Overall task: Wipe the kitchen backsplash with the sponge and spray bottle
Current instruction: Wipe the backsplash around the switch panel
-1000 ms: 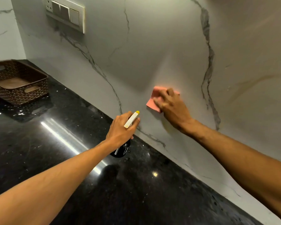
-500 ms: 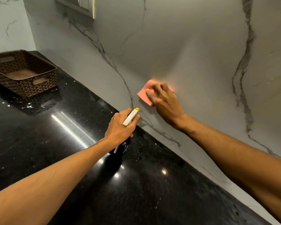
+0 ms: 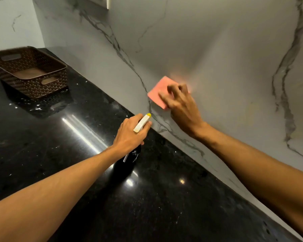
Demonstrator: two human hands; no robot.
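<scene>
A flat pink sponge [image 3: 157,92] lies pressed against the white marble backsplash [image 3: 208,49], low on the wall. My right hand [image 3: 181,106] presses it there with spread fingers, blurred by motion. My left hand [image 3: 129,135] grips the top of a dark spray bottle [image 3: 129,162] with a white and yellow nozzle [image 3: 143,122]. The bottle stands on the black countertop [image 3: 59,154] close to the wall, just below and left of the sponge. My fingers hide most of the sprayer head.
A brown woven basket [image 3: 31,72] stands at the back left of the countertop near the corner. The bottom edge of a switch plate [image 3: 105,2] shows at the top of the wall. Dark grey veins run across the marble.
My right hand has slid the sponge leftward and slightly down along the wall. The left hand stays on the bottle. The view has shifted, so the switch plate is almost out of frame.
</scene>
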